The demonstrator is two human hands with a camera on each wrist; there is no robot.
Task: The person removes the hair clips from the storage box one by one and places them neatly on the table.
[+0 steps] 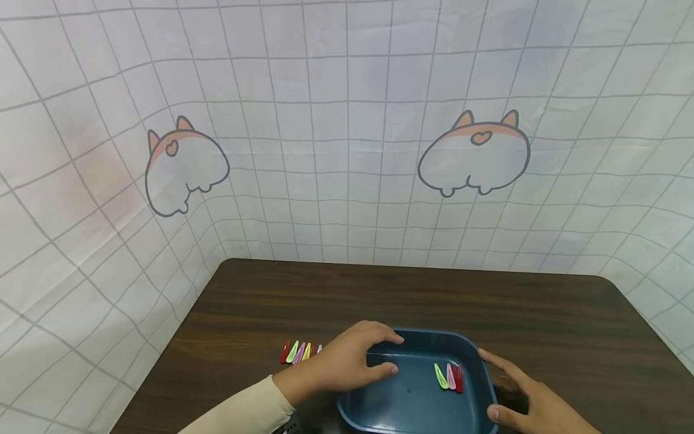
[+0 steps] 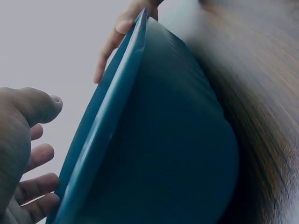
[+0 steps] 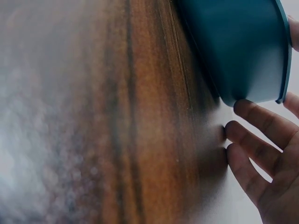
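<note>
A dark teal plastic tray (image 1: 409, 413) stands on the table. Inside it, toward the right, lie a light green hair clip (image 1: 441, 377), a pink hair clip (image 1: 451, 377) and red hair clips (image 1: 459, 380) side by side. My left hand (image 1: 352, 358) hovers over the tray's left side, thumb and fingers spread apart, holding nothing. In the left wrist view its fingertips (image 2: 44, 203) come close to the rim; contact is unclear. At the right wall, my right hand (image 1: 534, 401) has fingers extended, one fingertip touching the tray's outside in the right wrist view.
Left of the tray, a row of several coloured hair clips (image 1: 293, 351) lies on the dark wooden table (image 1: 260, 295), partly hidden behind my left forearm. A white gridded curtain (image 1: 347, 150) surrounds the table's back and sides. A dark object (image 1: 293, 424) shows under the left sleeve.
</note>
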